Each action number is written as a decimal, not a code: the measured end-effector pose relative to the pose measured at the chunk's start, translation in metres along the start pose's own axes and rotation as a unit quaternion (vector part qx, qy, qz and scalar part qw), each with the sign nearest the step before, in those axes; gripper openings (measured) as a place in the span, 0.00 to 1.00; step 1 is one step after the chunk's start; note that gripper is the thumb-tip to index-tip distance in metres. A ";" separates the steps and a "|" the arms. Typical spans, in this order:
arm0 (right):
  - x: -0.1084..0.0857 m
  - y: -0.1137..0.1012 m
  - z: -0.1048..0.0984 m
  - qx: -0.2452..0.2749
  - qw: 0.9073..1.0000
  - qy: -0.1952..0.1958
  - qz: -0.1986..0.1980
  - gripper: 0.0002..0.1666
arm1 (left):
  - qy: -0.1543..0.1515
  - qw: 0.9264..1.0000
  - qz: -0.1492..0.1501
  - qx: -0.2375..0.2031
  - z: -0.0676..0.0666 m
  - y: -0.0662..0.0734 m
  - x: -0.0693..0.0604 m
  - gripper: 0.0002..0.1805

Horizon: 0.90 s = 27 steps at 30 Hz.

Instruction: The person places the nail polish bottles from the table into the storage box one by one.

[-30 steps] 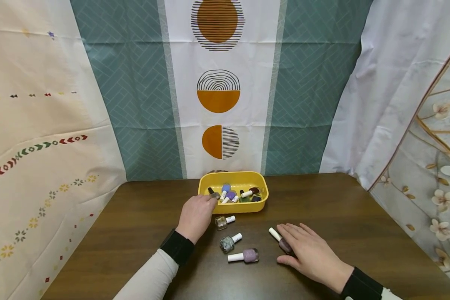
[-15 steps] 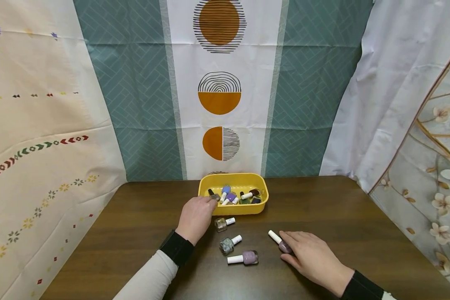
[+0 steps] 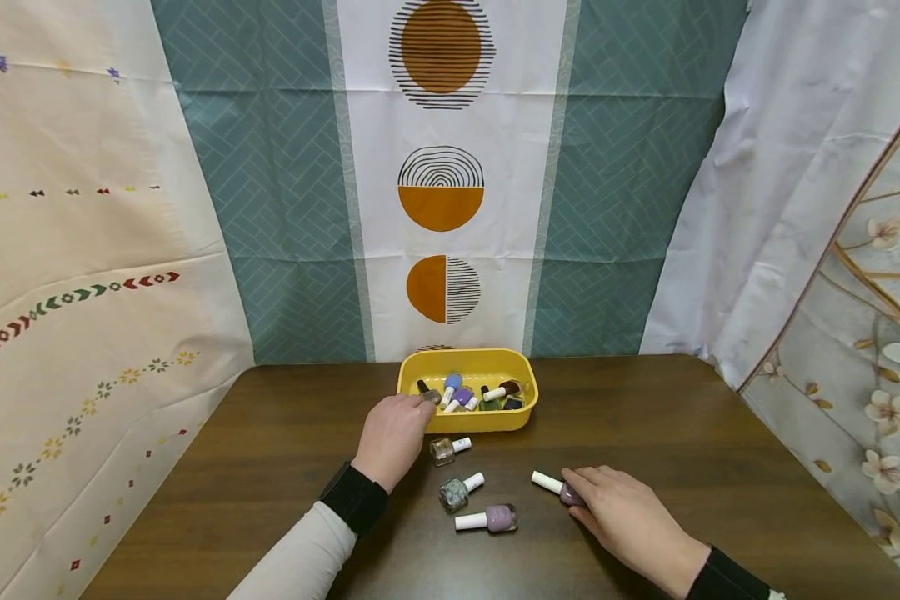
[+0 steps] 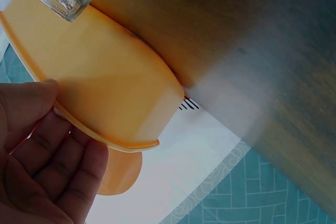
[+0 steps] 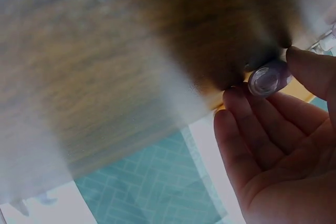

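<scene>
My left hand (image 3: 393, 437) holds the near left rim of a yellow plastic tray (image 3: 480, 422). In the left wrist view the thumb lies on the tray's outer wall and the fingers (image 4: 50, 140) go over its rim. Several nail polish bottles lie inside the tray. On the table at right, my right hand (image 3: 622, 512) pinches a mauve nail polish bottle (image 3: 570, 494) with a white cap pointing left. The right wrist view shows this bottle's round base (image 5: 265, 80) between thumb and fingers, lying at the tabletop.
Between my hands lie a gold glitter nail polish bottle (image 3: 442, 452), a silver glitter one (image 3: 454, 496) and a lilac one (image 3: 501, 518). The brown table (image 3: 307, 400) ends at the back against a hanging patterned cloth (image 3: 292, 208).
My right hand has gone from lying flat over the mauve bottle to pinching it. That bottle has turned slightly, its cap now further left. My left hand stays at the tray.
</scene>
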State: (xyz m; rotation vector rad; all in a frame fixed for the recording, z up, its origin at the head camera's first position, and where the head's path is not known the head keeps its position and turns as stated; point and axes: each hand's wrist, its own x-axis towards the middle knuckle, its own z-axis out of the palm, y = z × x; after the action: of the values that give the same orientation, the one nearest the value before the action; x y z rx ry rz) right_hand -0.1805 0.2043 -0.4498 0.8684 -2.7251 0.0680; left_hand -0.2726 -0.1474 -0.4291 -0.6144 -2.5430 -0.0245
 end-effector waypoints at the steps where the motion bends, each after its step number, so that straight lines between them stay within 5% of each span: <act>1: 0.000 0.000 0.000 -0.002 1.000 0.004 0.000 0.27 | 0.002 1.000 0.001 0.000 0.000 0.000 0.001 0.14; 27: 0.002 -0.001 0.001 0.004 1.000 0.019 -0.007 0.21 | -0.002 1.000 -0.004 -0.001 0.001 0.000 0.000 0.16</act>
State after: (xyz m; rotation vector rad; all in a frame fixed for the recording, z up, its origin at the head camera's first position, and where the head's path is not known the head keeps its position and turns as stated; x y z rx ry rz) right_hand -0.1814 0.2020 -0.4505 0.8788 -2.6861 0.0925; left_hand -0.2734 -0.1472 -0.4299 -0.6046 -2.5495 -0.0288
